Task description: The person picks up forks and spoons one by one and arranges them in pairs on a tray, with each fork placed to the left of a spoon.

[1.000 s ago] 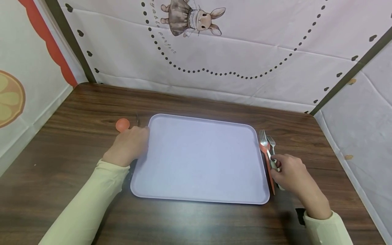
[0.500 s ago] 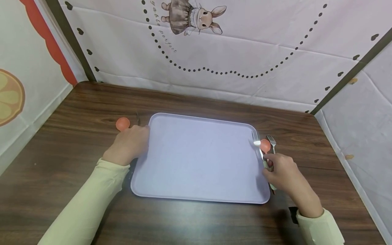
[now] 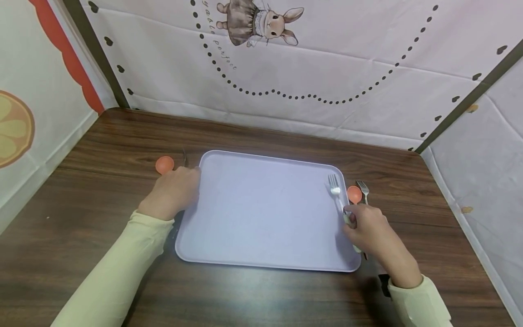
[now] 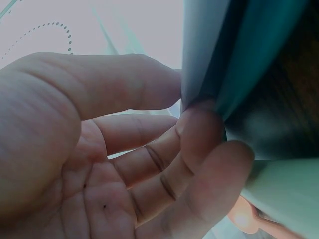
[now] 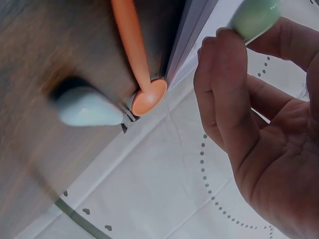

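Note:
A pale lavender tray [image 3: 265,213] lies on the dark wooden table. My left hand [image 3: 171,193] holds its left rim; in the left wrist view the thumb and fingers pinch the tray's edge [image 4: 197,50]. Over the tray's right side, my right hand [image 3: 369,229] pinches a fork [image 3: 335,190] by its light green handle [image 5: 256,20]. The fork's tines point away, above the tray; whether they touch it I cannot tell. Just beyond the right rim lie an orange spoon [image 3: 354,194] and another fork [image 3: 362,186], both partly hidden by the hand in the head view.
Left of the tray lie another orange spoon [image 3: 165,165] and a thin metal utensil tip [image 3: 185,158], partly behind the left hand. A light green handle [image 4: 284,194] shows there too. White patterned cloth [image 3: 327,59] walls the table's back and sides.
My right hand has carried the fork leftward from beside the tray to over its right side, uncovering the orange spoon's bowl. The left hand stays at the tray's rim.

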Action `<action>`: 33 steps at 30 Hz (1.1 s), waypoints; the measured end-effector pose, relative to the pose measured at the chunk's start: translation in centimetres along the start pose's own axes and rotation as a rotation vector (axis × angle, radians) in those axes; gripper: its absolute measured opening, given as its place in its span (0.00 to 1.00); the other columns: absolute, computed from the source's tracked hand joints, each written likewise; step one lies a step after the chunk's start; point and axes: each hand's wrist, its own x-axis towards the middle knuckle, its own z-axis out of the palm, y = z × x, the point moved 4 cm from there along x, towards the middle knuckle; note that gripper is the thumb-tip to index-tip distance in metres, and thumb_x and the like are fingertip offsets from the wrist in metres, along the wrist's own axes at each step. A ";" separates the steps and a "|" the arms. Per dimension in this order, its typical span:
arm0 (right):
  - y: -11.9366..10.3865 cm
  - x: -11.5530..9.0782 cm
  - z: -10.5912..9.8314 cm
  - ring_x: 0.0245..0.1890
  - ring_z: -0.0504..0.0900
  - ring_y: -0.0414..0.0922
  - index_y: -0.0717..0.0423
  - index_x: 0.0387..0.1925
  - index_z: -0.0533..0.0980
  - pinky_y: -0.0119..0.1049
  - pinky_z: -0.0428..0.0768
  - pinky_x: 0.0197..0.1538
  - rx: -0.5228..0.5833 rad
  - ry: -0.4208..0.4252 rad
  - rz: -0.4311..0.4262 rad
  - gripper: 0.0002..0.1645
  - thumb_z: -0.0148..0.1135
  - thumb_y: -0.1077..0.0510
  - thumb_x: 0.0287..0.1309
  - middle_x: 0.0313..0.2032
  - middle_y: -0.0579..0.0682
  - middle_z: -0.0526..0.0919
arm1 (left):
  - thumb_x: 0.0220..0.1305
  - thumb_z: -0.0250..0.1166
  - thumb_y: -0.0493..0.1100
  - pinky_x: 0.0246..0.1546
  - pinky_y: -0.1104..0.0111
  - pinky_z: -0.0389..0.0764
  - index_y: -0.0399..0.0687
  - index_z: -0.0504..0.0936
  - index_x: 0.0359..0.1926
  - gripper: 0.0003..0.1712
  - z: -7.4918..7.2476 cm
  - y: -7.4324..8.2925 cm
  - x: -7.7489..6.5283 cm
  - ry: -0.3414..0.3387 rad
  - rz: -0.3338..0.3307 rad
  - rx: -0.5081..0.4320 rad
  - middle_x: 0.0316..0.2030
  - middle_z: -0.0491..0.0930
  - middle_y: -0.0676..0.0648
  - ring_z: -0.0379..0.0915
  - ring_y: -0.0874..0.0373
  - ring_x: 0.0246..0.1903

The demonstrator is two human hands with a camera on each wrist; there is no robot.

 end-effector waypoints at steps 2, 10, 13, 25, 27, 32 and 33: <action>-0.1 0.0 0.1 0.19 0.67 0.43 0.60 0.30 0.77 0.36 0.69 0.19 0.006 -0.007 0.007 0.09 0.62 0.64 0.40 0.20 0.48 0.70 | 0.55 0.47 0.30 0.15 0.53 0.71 0.34 0.71 0.32 0.06 0.0 0.0 0.0 0.001 0.003 0.000 0.21 0.72 0.38 0.68 0.47 0.19; -0.6 0.2 0.5 0.18 0.69 0.41 0.66 0.42 0.78 0.33 0.72 0.17 0.048 -0.047 0.025 0.18 0.62 0.64 0.44 0.22 0.50 0.73 | 0.54 0.47 0.30 0.16 0.53 0.71 0.35 0.70 0.29 0.05 0.0 0.1 -0.1 0.013 0.020 0.002 0.21 0.72 0.39 0.67 0.48 0.19; -0.7 0.2 0.7 0.17 0.69 0.40 0.66 0.44 0.77 0.33 0.72 0.16 0.049 -0.067 0.040 0.19 0.62 0.64 0.46 0.22 0.50 0.74 | 0.54 0.47 0.30 0.15 0.54 0.71 0.36 0.70 0.29 0.05 0.1 0.0 0.0 0.013 0.024 0.000 0.20 0.71 0.40 0.67 0.48 0.19; -1.2 0.5 1.2 0.17 0.69 0.40 0.63 0.39 0.78 0.33 0.71 0.16 0.034 -0.067 0.014 0.14 0.62 0.64 0.46 0.22 0.49 0.75 | 0.55 0.48 0.30 0.15 0.56 0.70 0.36 0.70 0.30 0.04 0.1 0.0 -0.1 -0.002 0.015 -0.011 0.20 0.71 0.41 0.66 0.49 0.19; -1.3 0.5 1.2 0.17 0.69 0.40 0.62 0.36 0.78 0.34 0.71 0.17 0.026 -0.054 -0.002 0.12 0.62 0.64 0.45 0.21 0.49 0.75 | 0.55 0.48 0.30 0.15 0.56 0.70 0.36 0.70 0.30 0.04 0.1 0.0 -0.1 -0.003 0.015 -0.013 0.20 0.71 0.41 0.66 0.49 0.19; -1.5 0.6 1.3 0.21 0.70 0.42 0.64 0.38 0.79 0.37 0.74 0.22 0.002 -0.035 -0.024 0.15 0.63 0.64 0.43 0.23 0.51 0.77 | 0.55 0.48 0.30 0.16 0.55 0.71 0.36 0.70 0.30 0.05 0.0 0.0 -0.1 -0.002 0.019 -0.010 0.21 0.71 0.40 0.67 0.49 0.20; -1.5 0.6 1.3 0.22 0.71 0.43 0.64 0.38 0.79 0.37 0.75 0.23 -0.006 -0.028 -0.032 0.16 0.63 0.64 0.43 0.23 0.51 0.78 | 0.55 0.48 0.30 0.16 0.55 0.71 0.36 0.70 0.29 0.05 0.1 0.0 -0.1 -0.001 0.020 -0.009 0.21 0.71 0.40 0.67 0.49 0.20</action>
